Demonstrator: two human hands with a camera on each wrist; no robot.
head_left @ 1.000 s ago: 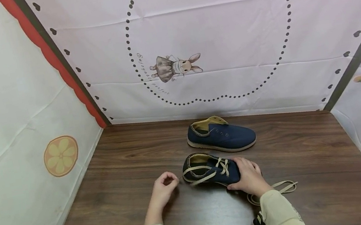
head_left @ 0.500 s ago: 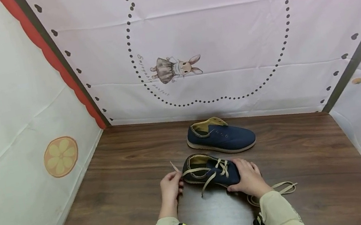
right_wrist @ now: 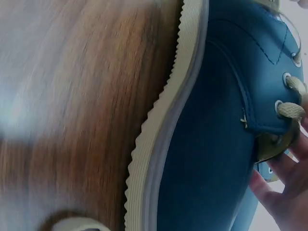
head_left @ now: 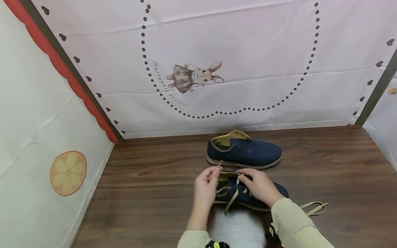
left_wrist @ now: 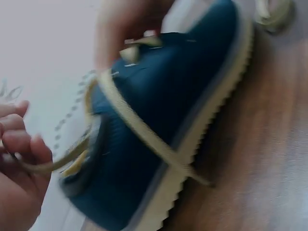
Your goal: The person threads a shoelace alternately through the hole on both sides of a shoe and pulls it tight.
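Observation:
A navy canvas lace-up shoe [head_left: 281, 191] stands upright on the wooden tabletop, toe to the right. Its beige shoelace [left_wrist: 137, 126] runs through the front eyelets, and one loose end hangs over the near side. My left hand [head_left: 204, 188], above the shoe's opening, pinches the other lace end, whose tip sticks up past the fingers. My right hand [head_left: 259, 184] has left the toe and its thumb and forefinger appear to pinch the lace by the tongue; the wrist views show this contact only partly. Several fingers of it rest by the lowest lace crossing [right_wrist: 291, 110].
A second navy shoe [head_left: 261, 151], unlaced, stands just behind the first, close to the white printed back wall [head_left: 267, 43]. Another beige lace [head_left: 315, 208] lies bundled on the wood beside my right forearm, which hides part of it. Wall sheets enclose both sides.
My left hand moved right and up from behind the heel to above the shoe's opening, carrying the lace end. My right hand let go of the toe and shifted left to the laces.

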